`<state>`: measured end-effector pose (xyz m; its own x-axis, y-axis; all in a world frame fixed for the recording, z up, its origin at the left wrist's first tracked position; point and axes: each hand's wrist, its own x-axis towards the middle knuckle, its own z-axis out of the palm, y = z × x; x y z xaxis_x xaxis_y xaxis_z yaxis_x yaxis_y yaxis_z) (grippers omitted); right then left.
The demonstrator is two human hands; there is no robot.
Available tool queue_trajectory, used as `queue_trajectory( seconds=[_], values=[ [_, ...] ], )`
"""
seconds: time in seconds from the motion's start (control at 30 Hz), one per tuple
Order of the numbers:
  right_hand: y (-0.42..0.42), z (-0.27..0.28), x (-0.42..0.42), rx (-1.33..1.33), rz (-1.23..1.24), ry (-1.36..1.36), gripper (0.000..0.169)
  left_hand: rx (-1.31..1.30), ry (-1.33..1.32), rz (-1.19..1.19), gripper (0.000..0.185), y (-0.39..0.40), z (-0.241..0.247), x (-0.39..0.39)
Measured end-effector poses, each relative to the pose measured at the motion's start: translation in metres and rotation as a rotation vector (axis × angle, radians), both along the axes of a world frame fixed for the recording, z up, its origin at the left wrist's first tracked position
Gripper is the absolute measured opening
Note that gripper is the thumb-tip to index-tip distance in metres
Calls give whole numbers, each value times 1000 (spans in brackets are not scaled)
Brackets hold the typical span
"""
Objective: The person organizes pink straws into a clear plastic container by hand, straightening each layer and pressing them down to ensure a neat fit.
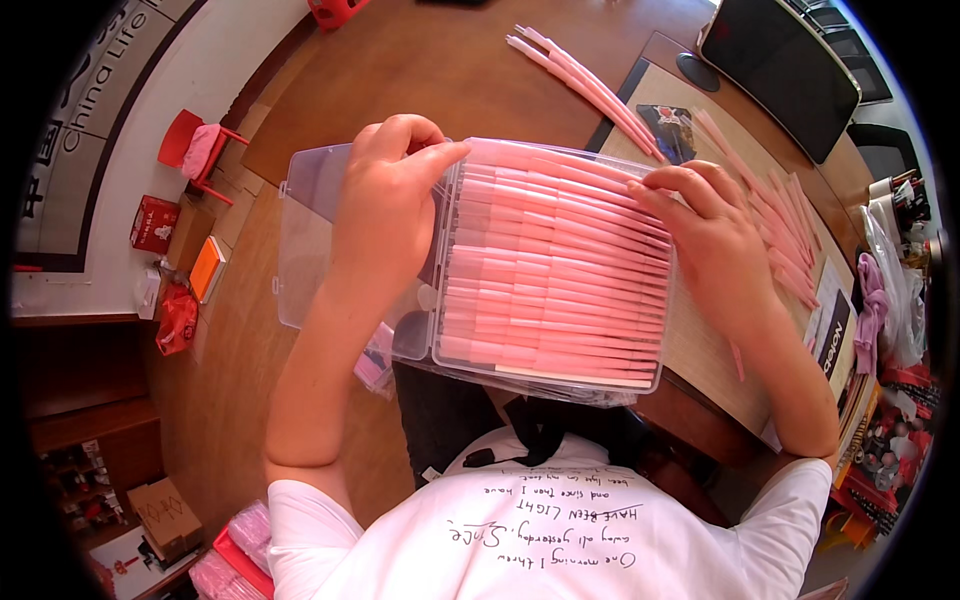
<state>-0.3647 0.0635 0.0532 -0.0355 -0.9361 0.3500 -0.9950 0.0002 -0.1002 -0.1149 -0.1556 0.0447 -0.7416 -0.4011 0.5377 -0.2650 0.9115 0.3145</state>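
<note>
Before me a clear plastic case (544,380) lies open, its hinged lid (311,225) folded out to the left. Tightly stacked rows of slim pink plastic sticks (555,292), tapered and stepped along their length, fill its tray. At the case's far edge, the thumb and fingers of my left hand (394,184) pinch the left end of the topmost pink stick (555,161). My right hand (709,214) has its thumb and fingertips on the right part of that same stick, by the case's far right corner. My palms hide parts of the lid and desk.
Loose pink sticks (780,217) lie on the desk mat (705,322) to the right, with several more (585,90) beyond the case. A monitor (780,67) stands at the far right. A small red chair (199,154) and boxes (155,223) are on the left.
</note>
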Motion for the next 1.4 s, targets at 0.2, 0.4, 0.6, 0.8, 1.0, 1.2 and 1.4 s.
queue_trajectory(
  seconds=[0.2,0.4,0.6,0.8,1.0,1.2,1.4],
  values=[
    [23,12,11,11,24,-105,43,267,-18,-254,47,36,7,14],
    [54,26,33,56,-25,-280,35,121,-153,-195,49,47,-2,22],
    [61,22,38,16,-80,-319,30,159,-52,-165,49,43,-6,24],
    [51,-1,39,-31,-108,-303,24,175,-2,-132,49,44,-9,27],
    [58,2,46,32,-127,-147,48,189,-133,-272,53,90,12,18],
    [69,-6,57,258,-74,-78,93,16,-414,-277,81,118,0,1],
    [70,-7,57,295,-68,-19,95,6,-495,-210,79,118,-6,2]
  ],
)
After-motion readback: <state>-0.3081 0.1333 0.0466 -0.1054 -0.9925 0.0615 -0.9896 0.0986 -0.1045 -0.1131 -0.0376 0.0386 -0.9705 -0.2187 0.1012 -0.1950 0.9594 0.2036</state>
